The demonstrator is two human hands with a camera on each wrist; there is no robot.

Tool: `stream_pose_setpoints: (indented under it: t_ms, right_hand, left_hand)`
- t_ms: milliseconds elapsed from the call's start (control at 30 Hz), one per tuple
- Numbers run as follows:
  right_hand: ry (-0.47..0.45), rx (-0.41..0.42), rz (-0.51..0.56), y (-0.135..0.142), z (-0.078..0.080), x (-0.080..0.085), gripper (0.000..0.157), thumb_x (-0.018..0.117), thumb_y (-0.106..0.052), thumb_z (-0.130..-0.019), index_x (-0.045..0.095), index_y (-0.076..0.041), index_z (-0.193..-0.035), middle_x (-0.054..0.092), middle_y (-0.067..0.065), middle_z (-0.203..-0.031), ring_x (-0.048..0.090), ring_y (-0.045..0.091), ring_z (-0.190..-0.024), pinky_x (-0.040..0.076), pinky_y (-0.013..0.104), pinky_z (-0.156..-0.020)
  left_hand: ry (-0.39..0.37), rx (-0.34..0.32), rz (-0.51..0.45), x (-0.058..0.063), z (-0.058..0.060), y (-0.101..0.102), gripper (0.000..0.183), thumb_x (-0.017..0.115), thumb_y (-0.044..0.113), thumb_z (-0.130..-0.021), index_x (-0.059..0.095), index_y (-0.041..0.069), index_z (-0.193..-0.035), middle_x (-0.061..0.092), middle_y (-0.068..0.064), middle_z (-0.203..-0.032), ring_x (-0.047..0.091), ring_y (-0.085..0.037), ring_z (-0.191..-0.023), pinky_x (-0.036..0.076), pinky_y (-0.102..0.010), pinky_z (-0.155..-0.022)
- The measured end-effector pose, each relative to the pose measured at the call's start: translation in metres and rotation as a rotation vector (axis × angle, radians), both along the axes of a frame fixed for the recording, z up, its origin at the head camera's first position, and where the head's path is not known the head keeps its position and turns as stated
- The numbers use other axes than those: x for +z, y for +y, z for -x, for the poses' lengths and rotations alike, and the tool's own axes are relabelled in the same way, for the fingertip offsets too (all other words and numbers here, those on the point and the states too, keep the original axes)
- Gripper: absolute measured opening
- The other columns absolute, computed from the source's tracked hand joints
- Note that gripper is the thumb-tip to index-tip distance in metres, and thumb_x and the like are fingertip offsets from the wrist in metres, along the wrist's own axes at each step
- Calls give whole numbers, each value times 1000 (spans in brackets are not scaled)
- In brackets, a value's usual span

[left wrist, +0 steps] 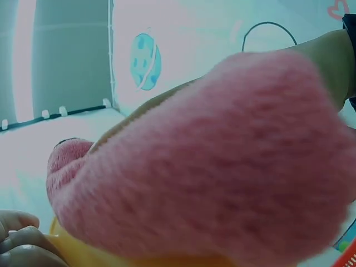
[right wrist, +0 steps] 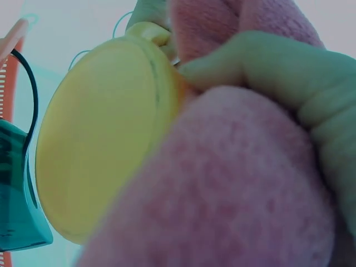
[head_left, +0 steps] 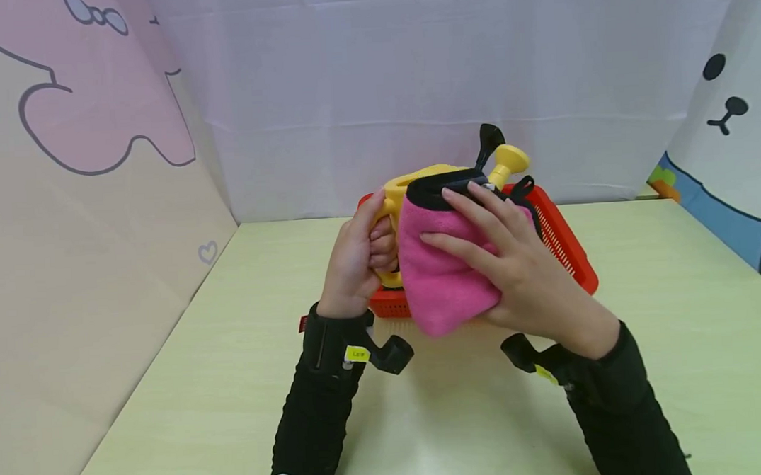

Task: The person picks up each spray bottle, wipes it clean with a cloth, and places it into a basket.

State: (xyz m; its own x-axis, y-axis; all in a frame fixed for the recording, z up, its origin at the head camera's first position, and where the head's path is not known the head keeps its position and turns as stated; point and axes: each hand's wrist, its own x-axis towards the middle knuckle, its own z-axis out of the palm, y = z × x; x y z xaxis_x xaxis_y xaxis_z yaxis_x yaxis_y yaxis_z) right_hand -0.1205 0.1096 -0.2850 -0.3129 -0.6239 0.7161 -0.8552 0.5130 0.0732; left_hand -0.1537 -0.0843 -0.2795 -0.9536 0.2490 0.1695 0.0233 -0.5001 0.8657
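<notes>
My left hand (head_left: 356, 263) grips the handle of a yellow watering can (head_left: 424, 174), its fingers curled round it. The can's spout ends in a round yellow head (head_left: 511, 159) pointing up to the right. A fluffy pink cloth (head_left: 442, 267) with a black edge lies against the can's near side and hides most of it. My right hand (head_left: 535, 280) holds this cloth to the can, fingers spread over the front. In the right wrist view the thumb presses the cloth beside the can's round yellow base (right wrist: 94, 139).
Behind the can, a red slotted basket (head_left: 562, 237) sits on the pale table (head_left: 234, 400). A black rounded tool end (head_left: 491, 135) sticks up there. A teal object (right wrist: 22, 189) with a black loop shows in the right wrist view. A white curtain (head_left: 361, 89) hangs at the back.
</notes>
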Motion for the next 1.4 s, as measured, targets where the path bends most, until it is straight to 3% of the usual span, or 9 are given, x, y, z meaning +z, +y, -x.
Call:
stream_pose_setpoints:
  t_ms: [400,600,833,1100,1267,1400]
  right_hand:
    - [-109,18,-103,-2,-6,-5,69,80,-31,-54,56,-20,-117,39,10,-134,23,29,-128,37,56,-87]
    - [-186,14,-150,2,-7,-5,67,80,-32,-56,56,-21,-117,39,9,-134,22,27,-128,37,55,-88]
    - [-124,44,-138,4,-2,-2,65,79,-25,-57,57,-19,-118,38,10,-138,22,28,-130,33,56,-93]
    - [-2,37,-6,-2,2,0,67,78,-17,-58,54,-13,-120,33,18,-140,19,34,-131,32,58,-95]
    - [26,2,84,-8,6,-2,68,75,-19,-62,50,-10,-124,30,23,-140,18,34,-131,30,56,-97]
    - [0,-15,80,-9,7,-4,76,78,-27,-58,48,-12,-126,30,20,-140,19,33,-131,31,56,-96]
  left_hand:
    - [58,107,-103,-3,5,-7,45,39,36,-92,26,17,-53,25,11,-41,17,-5,-35,10,-20,-39]
    - [65,102,-100,-3,6,-9,45,38,35,-93,27,16,-54,25,11,-42,20,-4,-35,12,-18,-39]
    - [72,88,-45,-3,4,-7,42,41,34,-92,28,14,-58,27,9,-45,21,-4,-36,14,-17,-38]
    - [75,81,49,-2,-1,-4,43,45,34,-90,30,13,-55,26,7,-46,20,-6,-39,15,-18,-39]
    - [46,66,38,-1,-2,-1,41,44,33,-90,30,14,-56,27,8,-46,22,-5,-39,16,-18,-39]
    - [12,53,-24,-1,-1,-1,42,42,33,-91,29,15,-56,27,9,-45,22,-4,-37,15,-17,-38]
